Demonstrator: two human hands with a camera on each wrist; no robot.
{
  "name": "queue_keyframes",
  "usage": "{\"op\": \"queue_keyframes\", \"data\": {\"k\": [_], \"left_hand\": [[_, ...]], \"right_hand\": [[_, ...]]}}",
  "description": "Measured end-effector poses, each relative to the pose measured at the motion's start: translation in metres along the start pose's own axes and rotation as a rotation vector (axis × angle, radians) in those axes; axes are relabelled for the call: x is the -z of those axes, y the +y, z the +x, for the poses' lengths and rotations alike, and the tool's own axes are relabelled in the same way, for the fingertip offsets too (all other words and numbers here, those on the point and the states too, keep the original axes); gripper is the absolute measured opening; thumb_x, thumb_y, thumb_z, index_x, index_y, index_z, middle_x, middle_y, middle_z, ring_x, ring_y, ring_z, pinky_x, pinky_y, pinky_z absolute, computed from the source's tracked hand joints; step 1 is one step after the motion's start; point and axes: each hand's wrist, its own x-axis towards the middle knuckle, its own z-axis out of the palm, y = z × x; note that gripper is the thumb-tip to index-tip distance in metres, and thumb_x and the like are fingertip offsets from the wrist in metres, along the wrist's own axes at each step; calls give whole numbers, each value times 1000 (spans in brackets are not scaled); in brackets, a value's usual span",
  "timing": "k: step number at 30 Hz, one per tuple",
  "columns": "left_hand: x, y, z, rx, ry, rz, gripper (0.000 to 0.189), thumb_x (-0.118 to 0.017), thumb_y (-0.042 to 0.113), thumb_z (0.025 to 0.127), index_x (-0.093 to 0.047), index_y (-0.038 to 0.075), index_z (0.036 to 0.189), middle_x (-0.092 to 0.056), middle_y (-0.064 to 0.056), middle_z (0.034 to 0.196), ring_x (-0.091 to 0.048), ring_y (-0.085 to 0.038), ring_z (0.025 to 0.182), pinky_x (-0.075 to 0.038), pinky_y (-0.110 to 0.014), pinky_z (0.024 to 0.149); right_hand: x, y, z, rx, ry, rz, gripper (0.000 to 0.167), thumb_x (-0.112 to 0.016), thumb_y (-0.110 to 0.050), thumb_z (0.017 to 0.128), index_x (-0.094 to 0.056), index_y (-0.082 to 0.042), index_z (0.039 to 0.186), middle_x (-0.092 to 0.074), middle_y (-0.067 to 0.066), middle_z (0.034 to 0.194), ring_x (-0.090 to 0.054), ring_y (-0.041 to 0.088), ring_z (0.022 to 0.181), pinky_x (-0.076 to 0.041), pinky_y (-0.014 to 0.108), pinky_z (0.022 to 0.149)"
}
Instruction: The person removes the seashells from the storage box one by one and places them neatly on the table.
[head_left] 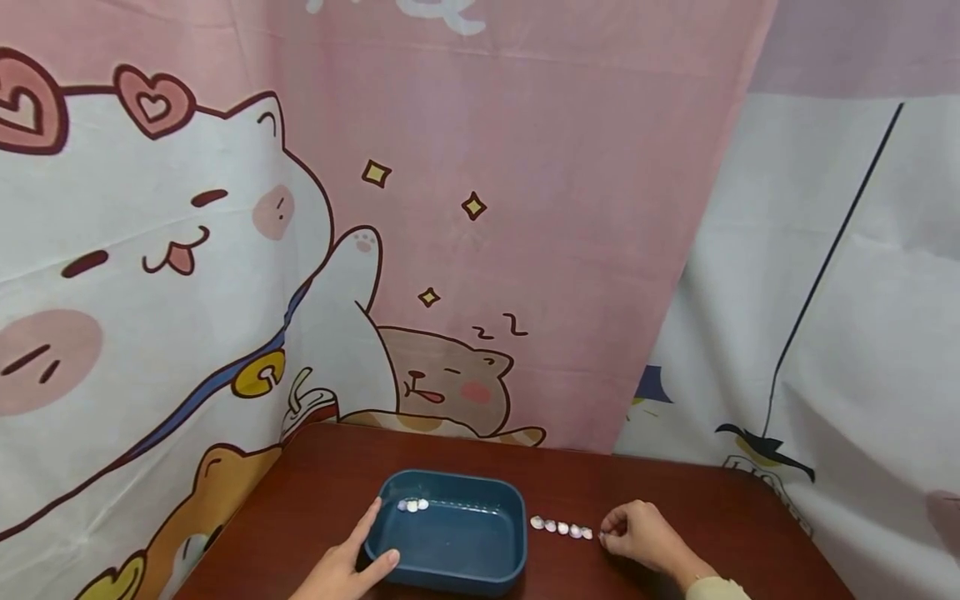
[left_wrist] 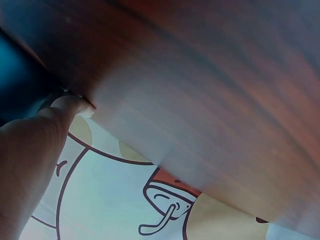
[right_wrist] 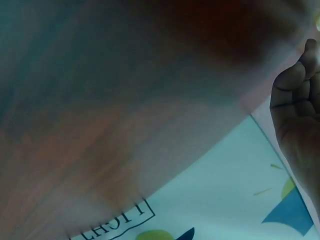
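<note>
A blue rectangular tray [head_left: 450, 575] stands on the table, with three small whitish shells [head_left: 412, 506] in its far left corner. My left hand [head_left: 343, 567] rests against the tray's left side, fingers straight along the wall and thumb over the near left rim. In the left wrist view, fingertips [left_wrist: 82, 106] meet the tray's edge. To the right of the tray runs a row of several pale, purplish shells [head_left: 562, 528]. At that row's right end, my right hand [head_left: 641, 536] pinches a small shell [head_left: 602, 536], mostly hidden by the fingertips, close over the table.
The reddish-brown table [head_left: 720, 508] reaches back to a printed cloth [head_left: 562, 250] with cartoon cats, which hangs behind it and along the left. A white cloth [head_left: 847, 333] with a bird print hangs at the right.
</note>
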Motion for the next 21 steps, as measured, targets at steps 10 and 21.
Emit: {"op": "queue_keyframes", "data": {"k": [10, 21], "left_hand": [[1, 0, -1, 21, 2, -1, 96, -65, 63, 100, -23, 16, 172, -45, -35, 161, -65, -50, 123, -49, -79, 100], [0, 4, -3, 11, 19, 15, 95, -65, 62, 99, -24, 16, 171, -44, -34, 163, -64, -52, 125, -48, -79, 101]], "right_hand": [[-6, 7, 4, 21, 14, -10, 7, -85, -14, 85, -79, -12, 86, -72, -9, 76, -55, -6, 66, -48, 20, 57], [-8, 15, 5, 24, -9, 20, 10, -87, -18, 87, -79, -12, 90, -73, -8, 79, -55, -6, 67, -48, 20, 59]]}}
